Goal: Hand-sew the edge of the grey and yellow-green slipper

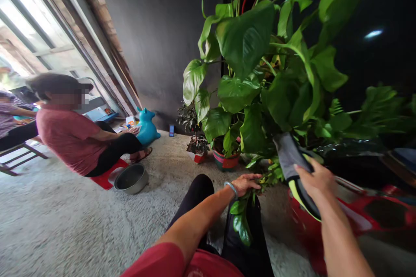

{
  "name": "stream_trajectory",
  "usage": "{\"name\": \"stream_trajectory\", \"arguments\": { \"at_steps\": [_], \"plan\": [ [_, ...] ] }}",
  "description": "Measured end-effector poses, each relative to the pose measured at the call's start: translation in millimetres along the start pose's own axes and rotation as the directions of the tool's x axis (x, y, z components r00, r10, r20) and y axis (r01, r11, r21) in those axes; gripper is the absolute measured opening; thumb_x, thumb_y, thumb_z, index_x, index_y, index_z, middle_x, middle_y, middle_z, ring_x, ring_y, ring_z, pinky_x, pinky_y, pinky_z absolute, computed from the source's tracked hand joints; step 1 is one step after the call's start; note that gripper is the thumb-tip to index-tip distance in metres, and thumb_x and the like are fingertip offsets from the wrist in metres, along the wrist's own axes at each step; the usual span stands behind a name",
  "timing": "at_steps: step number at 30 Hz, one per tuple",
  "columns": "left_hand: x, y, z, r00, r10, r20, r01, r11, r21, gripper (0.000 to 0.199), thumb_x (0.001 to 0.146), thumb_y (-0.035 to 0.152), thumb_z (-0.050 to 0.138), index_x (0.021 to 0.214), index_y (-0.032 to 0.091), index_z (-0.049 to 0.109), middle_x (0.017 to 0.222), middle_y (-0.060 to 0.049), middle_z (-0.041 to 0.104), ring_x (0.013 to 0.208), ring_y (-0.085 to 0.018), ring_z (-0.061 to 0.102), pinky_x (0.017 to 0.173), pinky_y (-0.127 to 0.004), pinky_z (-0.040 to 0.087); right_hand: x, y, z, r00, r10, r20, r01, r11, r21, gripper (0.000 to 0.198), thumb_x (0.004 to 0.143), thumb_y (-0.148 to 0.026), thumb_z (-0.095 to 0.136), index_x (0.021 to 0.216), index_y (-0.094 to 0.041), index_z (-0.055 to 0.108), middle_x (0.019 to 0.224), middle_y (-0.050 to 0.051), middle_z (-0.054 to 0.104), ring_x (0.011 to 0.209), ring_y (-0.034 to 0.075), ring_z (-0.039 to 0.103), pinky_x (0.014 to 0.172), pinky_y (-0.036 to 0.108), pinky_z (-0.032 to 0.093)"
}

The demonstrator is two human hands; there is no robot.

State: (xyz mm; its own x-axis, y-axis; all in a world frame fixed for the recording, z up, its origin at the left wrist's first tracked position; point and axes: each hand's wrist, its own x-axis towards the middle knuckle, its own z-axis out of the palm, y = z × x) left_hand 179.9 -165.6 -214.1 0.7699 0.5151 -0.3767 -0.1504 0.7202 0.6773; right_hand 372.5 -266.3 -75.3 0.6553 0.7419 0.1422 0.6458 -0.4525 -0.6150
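Observation:
Over my knees, my left hand (pixel 246 183) reaches out with its fingers stretched among small green leaves (pixel 272 174). Larger glossy leaves (pixel 242 227) hang below it across my trouser leg. A pale bangle (pixel 231 189) circles that wrist. My right hand (pixel 316 180) is closed around a grey and black padded thing with a yellow-green edge (pixel 287 156); its exact kind is unclear. This thing is close against the lower foliage of a tall broad-leaved plant (pixel 247 43). Leaves hide part of what my left fingers touch.
A striped pot (pixel 225 159) and a small white-red planter (pixel 196 154) stand by the dark wall. To the left, a person in a pink shirt (pixel 69 138) sits on a red stool (pixel 108 175) beside a metal basin (pixel 131 178) and blue animal figure (pixel 147 127). Something red (pixel 305 220) stands right.

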Motion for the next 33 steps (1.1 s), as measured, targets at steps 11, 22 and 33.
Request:
{"name": "stream_trajectory", "arguments": {
  "at_steps": [11,22,33],
  "plan": [
    [-10,14,-9,0.984,-0.15,-0.092,0.165,0.969,0.186,0.071,0.059,-0.004,0.076,0.125,0.017,0.064,0.071,0.001,0.069,0.06,-0.017,0.067,0.065,-0.032,0.057,20,12,9,0.998,0.06,0.01,-0.06,0.998,-0.001,0.068,0.084,-0.053,0.054,0.134,-0.007,0.063,0.11,0.028,0.071,0.11,0.046,0.066,0.09,0.053,0.049],
    [-41,-22,-50,0.988,-0.072,-0.134,0.105,0.96,0.259,0.054,0.054,0.0,0.077,0.106,0.015,0.075,0.089,-0.004,0.075,0.064,-0.015,0.067,0.071,-0.034,0.056,-123,30,98,0.96,-0.028,0.277,-0.098,0.897,0.43,0.06,0.064,-0.063,0.062,0.102,-0.018,0.072,0.099,0.015,0.077,0.105,0.037,0.071,0.098,0.048,0.051],
    [-58,-18,-47,0.997,-0.068,-0.04,0.07,0.996,0.058,0.062,0.054,0.004,0.079,0.113,0.018,0.068,0.093,-0.004,0.072,0.066,-0.018,0.069,0.07,-0.035,0.055,-130,-7,35,0.791,0.459,0.405,-0.604,0.48,0.637,0.075,0.032,-0.053,0.092,0.096,-0.02,0.071,0.086,0.009,0.077,0.091,0.037,0.073,0.079,0.045,0.06]
  ]
}}
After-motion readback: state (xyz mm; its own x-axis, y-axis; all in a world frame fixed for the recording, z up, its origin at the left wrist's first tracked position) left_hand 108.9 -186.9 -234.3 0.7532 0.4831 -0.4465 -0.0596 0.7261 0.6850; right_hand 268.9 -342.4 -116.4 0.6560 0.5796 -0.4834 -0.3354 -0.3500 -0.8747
